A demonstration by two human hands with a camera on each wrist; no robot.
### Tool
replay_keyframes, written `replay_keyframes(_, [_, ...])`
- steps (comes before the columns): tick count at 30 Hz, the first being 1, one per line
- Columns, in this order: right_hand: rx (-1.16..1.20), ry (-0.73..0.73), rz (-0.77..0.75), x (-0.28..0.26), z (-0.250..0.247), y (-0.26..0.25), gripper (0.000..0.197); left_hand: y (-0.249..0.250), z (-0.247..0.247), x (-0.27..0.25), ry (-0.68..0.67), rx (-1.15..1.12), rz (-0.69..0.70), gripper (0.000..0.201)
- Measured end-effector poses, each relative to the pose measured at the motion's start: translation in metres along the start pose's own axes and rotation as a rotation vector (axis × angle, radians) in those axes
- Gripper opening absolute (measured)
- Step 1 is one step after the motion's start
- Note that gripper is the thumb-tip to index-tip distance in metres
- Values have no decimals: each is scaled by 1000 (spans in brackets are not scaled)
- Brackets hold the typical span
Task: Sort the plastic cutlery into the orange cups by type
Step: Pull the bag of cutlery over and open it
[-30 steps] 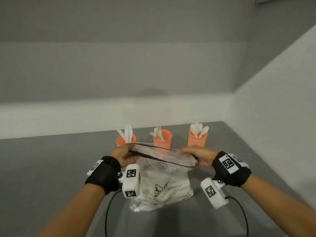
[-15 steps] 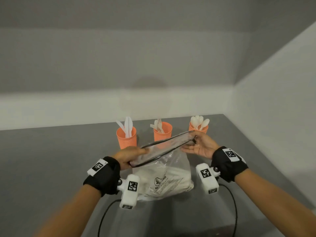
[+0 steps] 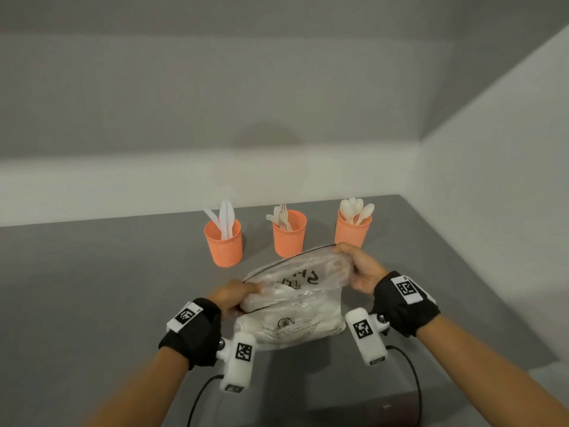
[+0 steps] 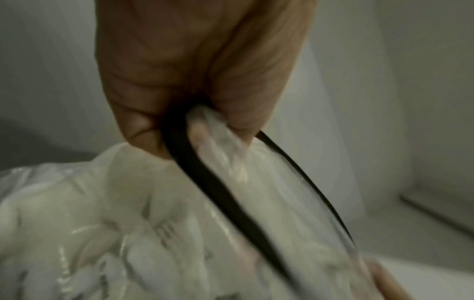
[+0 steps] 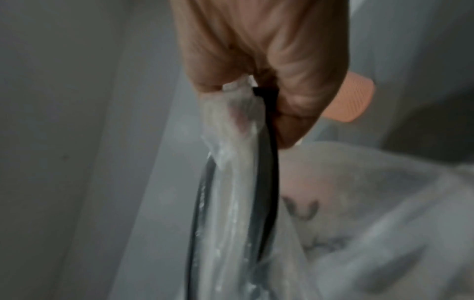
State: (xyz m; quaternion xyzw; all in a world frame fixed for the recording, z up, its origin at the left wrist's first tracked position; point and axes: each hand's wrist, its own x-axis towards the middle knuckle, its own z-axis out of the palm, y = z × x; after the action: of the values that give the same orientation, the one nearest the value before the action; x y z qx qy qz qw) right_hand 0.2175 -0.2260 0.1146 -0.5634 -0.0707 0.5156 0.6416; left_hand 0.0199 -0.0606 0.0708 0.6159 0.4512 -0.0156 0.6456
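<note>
The left hand (image 3: 234, 295) pinches the near-left end of the clear plastic bag (image 3: 295, 306), fingers curled tight round its black-edged rim (image 4: 205, 182). The right hand (image 3: 360, 269) grips the far-right end of that same rim, thumb and fingers closed on the crumpled plastic. Between the two hands the rim runs slantwise, its right end higher and farther back, and the mouth looks narrow. The bag's lower part sits on the grey surface (image 3: 92, 288), and pale cutlery shows through it; fork tines (image 4: 166, 233) press against the plastic in the left wrist view. Beyond the bag stand three orange cups in a row: the left cup (image 3: 223, 246) with knives (image 3: 226, 218), the middle cup (image 3: 289, 235) with forks (image 3: 278, 215), the right cup (image 3: 352, 231) with spoons (image 3: 355, 209), just behind the right hand.
</note>
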Motion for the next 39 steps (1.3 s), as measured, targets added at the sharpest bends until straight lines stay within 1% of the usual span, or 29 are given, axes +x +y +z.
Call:
replay_keyframes(2, [-216,-90,60,-9,-8,7,11,3,-3,1,43,-324,-106,35])
replay_keyframes(3, [-375,-135,88,-12,-13,12,17,5,-4,0,42,-482,-150,26])
replay_keyframes(4, [-535,-177,115,-15,-16,18,25,8,-4,2,17,-623,-167,24])
replay_keyframes(5, [-667,-227,146,-17,-16,24,23,11,-4,3,-18,-725,-165,25])
replay_keyframes(7, [-777,-283,202,-20,-10,32,7,15,2,3,-35,-849,-150,29])
replay_keyframes(8, [-799,-280,202,-20,-9,33,13,17,4,2,-12,-881,-151,28])
replay_keyframes(10, [-722,-291,195,-20,-12,30,18,18,5,0,-38,-882,-125,21])
replay_keyframes(12, [-446,-254,136,-12,-23,22,17,16,2,-2,-123,-811,-94,12])
replay_keyframes(14, [-111,-208,48,-5,-33,12,7,8,-1,-1,-135,-528,-64,14])
replay_keyframes(15, [4,-182,-9,-2,-34,10,16,4,-2,-2,-166,-332,-34,18])
replay_keyframes(16, [88,-154,-38,2,-35,9,22,1,0,-4,-220,-134,-19,31])
replay_keyframes(17, [136,-128,-59,5,-32,9,20,-4,1,-3,-266,35,-7,49])
replay_keyframes(18, [181,-105,-75,8,-28,11,12,-6,3,-5,-290,125,3,61])
replay_keyframes(19, [236,-80,-92,11,-23,14,10,-7,4,-5,-282,131,-1,65])
replay_keyframes(20, [294,-57,-100,14,-20,17,16,-8,5,-7,-266,92,-9,58])
replay_keyframes(21, [348,-56,-109,16,-16,18,15,-7,6,-10,-248,34,-16,44])
replay_keyframes(22, [398,-40,-116,21,-16,21,8,-6,7,-13,-226,-48,-26,29])
replay_keyframes(23, [442,-52,-121,21,-15,22,8,-6,5,-13,-192,-153,-42,19])
replay_keyframes(24, [442,-59,-117,25,-17,24,15,-4,2,-14,-160,-293,-52,16])
replay_keyframes(25, [427,-80,-91,27,-18,25,19,-3,-2,-13,-138,-427,-62,17])
replay_keyframes(27, [314,-123,-27,27,-23,25,16,0,-6,-6,-95,-672,-80,24])
replay_keyframes(30, [113,-164,117,24,-33,27,13,7,6,-3,-33,-877,-66,31])
replay_keyframes(31, [31,-182,152,18,-34,27,15,11,13,-1,-31,-916,-53,31])
replay_keyframes(34, [-386,-168,198,18,-39,37,34,22,34,-4,-59,-998,-17,44])
replay_keyframes(35, [-487,-176,224,19,-40,40,38,20,35,-3,-55,-977,-21,42])
replay_keyframes(36, [-529,-168,245,20,-43,42,40,20,37,-4,-92,-981,-32,34])
replay_keyframes(37, [-496,-154,253,22,-45,43,42,15,36,-2,-104,-947,-46,23])
replay_keyframes(38, [-413,-137,250,23,-48,42,40,10,34,1,-126,-892,-64,16])
replay_keyframes(39, [-281,-136,240,23,-50,40,33,3,31,6,-124,-762,-70,20])
